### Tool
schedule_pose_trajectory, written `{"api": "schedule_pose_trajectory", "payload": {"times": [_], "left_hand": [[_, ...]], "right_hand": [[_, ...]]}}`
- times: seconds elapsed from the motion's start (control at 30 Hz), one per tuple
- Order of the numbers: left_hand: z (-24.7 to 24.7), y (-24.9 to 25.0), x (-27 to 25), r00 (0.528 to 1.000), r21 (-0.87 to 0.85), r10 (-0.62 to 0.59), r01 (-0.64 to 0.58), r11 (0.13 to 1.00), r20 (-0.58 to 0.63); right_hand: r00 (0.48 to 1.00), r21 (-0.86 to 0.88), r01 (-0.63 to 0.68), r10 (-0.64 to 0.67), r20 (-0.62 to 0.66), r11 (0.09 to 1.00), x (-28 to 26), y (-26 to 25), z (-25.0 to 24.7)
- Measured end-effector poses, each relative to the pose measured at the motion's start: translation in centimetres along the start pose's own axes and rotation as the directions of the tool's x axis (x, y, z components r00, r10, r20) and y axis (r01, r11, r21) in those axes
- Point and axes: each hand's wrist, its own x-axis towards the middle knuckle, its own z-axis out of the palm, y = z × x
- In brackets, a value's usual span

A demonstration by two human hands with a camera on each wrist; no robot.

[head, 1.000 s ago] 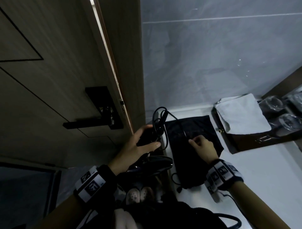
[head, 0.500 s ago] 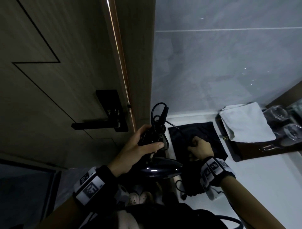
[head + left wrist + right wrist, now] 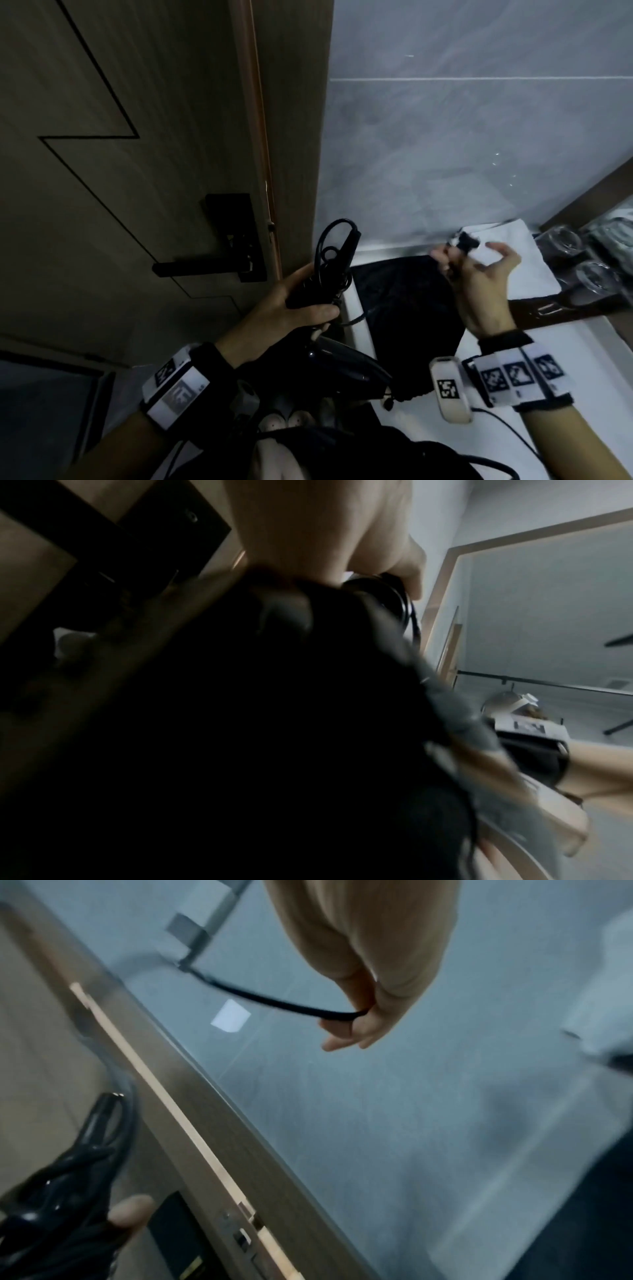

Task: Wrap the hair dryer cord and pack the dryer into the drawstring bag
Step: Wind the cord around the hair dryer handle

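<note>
**Cord wrapped; bagging not yet begun**

Left hand (image 3: 294, 308) grips the hair dryer (image 3: 346, 363) by its handle, fingers curled round handle and coiled cord (image 3: 334, 260) together; dryer body hangs below the hand, off the desk (image 3: 582, 359) edge. Cord appears mostly wrapped, one loop standing proud above the fist. Right hand (image 3: 479, 281) is raised over the black drawstring bag (image 3: 407, 308), pinching a thin black string (image 3: 274, 1003), probably the bag's drawstring. Bag lies flat on the desk, touching the white cloth (image 3: 513, 260). Remaining, by my reading: open bag mouth, insert dryer, draw closed.
</note>
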Motion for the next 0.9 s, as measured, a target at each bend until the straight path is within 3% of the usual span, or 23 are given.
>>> {"api": "schedule_pose_trajectory", "payload": {"times": [0.07, 0.17, 0.27, 0.33, 0.37, 0.47, 0.57, 0.9], "left_hand": [[-0.1, -0.2, 0.0, 1.0, -0.011, -0.018, 0.018, 1.0, -0.002], [-0.1, -0.7, 0.1, 1.0, 0.005, -0.03, 0.03, 1.0, -0.004], [-0.2, -0.9, 0.0, 1.0, 0.025, -0.027, 0.027, 0.999, 0.015], [-0.3, -0.8, 0.0, 1.0, 0.063, -0.028, 0.028, 0.998, -0.01], [-0.4, -0.8, 0.0, 0.999, 0.088, -0.03, 0.032, 0.996, -0.024], [-0.4, -0.7, 0.1, 0.999, 0.176, 0.002, 0.005, 0.984, -0.038], [-0.1, -0.7, 0.0, 1.0, 0.271, 0.025, -0.023, 0.962, -0.004], [1.0, -0.2, -0.4, 0.994, 0.28, 0.015, -0.044, 0.959, 0.105]], "right_hand": [[0.982, -0.06, 0.142, -0.134, 0.131, 0.988, 0.2, -2.3, 0.7], [0.927, -0.314, 0.277, -0.167, 0.335, 0.908, 0.9, -4.2, 1.6], [0.828, -0.534, 0.448, -0.108, 0.55, 0.717, 0.7, -4.7, 3.1], [0.739, -0.594, 0.57, -0.037, 0.673, 0.567, -0.2, -4.7, 4.4], [0.691, -0.584, 0.611, 0.0, 0.723, 0.535, -0.8, -4.6, 4.9], [0.58, -0.516, 0.647, 0.077, 0.811, 0.562, -2.3, -5.0, 6.5], [0.513, -0.454, 0.631, 0.101, 0.853, 0.629, -3.2, -5.4, 7.5], [0.415, -0.312, 0.543, 0.074, 0.907, 0.779, -3.5, -5.6, 7.7]]}}
